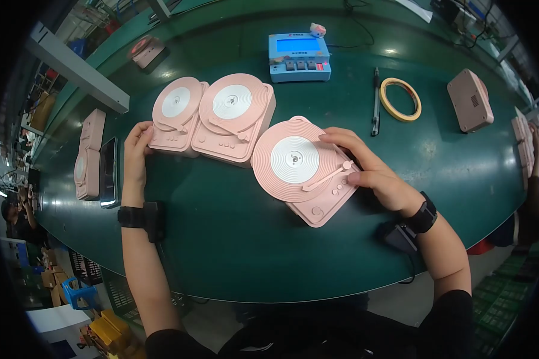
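Observation:
Three pink toy record players, each with a ridged pink disc, a white centre and a small tonearm, are in front of me. My right hand [380, 176] grips the nearest record player [320, 206] by its right side, thumb near its buttons and fingers at its upper edge. It is turned at an angle. Farther left, a middle record player [245, 113] and a left record player [163, 133] stand side by side, touching or nearly so. My left hand [139, 143] has its fingers closed on the lower left corner of the left one.
A blue device with a lit screen [298, 45] stands at the back. A black pen [376, 102] and a yellow tape roll [384, 103] lie right of it. More pink players stand at the far left [93, 134], back left [147, 52] and right [470, 102]. A dark tablet-like slab [109, 173] lies left.

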The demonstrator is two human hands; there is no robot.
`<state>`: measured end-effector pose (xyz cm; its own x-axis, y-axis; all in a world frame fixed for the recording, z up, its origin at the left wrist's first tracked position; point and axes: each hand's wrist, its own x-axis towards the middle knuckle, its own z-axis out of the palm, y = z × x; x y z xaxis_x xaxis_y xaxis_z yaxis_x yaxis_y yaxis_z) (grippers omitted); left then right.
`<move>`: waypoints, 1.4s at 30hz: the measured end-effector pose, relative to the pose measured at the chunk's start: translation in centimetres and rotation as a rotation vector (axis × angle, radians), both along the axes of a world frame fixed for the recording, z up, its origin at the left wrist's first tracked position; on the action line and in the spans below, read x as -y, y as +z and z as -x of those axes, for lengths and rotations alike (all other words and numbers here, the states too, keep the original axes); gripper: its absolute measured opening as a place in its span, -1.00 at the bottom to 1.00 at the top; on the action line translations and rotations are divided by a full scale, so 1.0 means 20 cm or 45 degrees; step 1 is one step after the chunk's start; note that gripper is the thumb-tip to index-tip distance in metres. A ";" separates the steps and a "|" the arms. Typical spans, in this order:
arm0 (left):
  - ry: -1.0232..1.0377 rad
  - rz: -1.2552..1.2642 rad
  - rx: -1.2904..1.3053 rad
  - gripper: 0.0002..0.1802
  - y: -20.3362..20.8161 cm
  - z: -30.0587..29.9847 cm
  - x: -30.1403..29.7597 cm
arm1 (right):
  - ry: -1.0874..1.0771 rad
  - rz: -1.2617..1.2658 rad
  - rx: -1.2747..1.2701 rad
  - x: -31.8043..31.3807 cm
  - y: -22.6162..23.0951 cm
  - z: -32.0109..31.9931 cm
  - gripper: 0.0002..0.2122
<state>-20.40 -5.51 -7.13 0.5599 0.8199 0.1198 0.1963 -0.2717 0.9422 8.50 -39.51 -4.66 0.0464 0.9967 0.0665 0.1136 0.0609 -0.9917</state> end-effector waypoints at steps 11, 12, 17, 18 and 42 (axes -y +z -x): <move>-0.025 0.055 0.059 -0.66 0.00 0.00 0.00 | -0.031 0.061 0.167 0.00 0.02 0.01 -0.43; -0.020 0.057 0.055 -0.66 0.00 0.00 0.00 | -0.026 0.062 0.163 0.00 0.02 0.02 -0.43; -0.085 0.073 0.057 -0.63 0.00 0.02 -0.02 | 0.004 0.079 0.312 0.00 0.02 0.02 -0.46; -0.072 0.065 0.044 -0.63 0.00 0.02 -0.02 | -0.012 0.052 0.304 0.00 0.00 0.02 -0.47; -0.067 0.047 0.035 -0.63 0.00 0.01 -0.01 | -0.122 0.090 -0.192 0.00 0.02 0.02 -0.45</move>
<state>-20.65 -5.31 -7.03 0.5994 0.7934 0.1059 0.1562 -0.2457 0.9567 8.06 -39.53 -4.30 0.1455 0.9892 -0.0184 -0.0349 -0.0135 -0.9993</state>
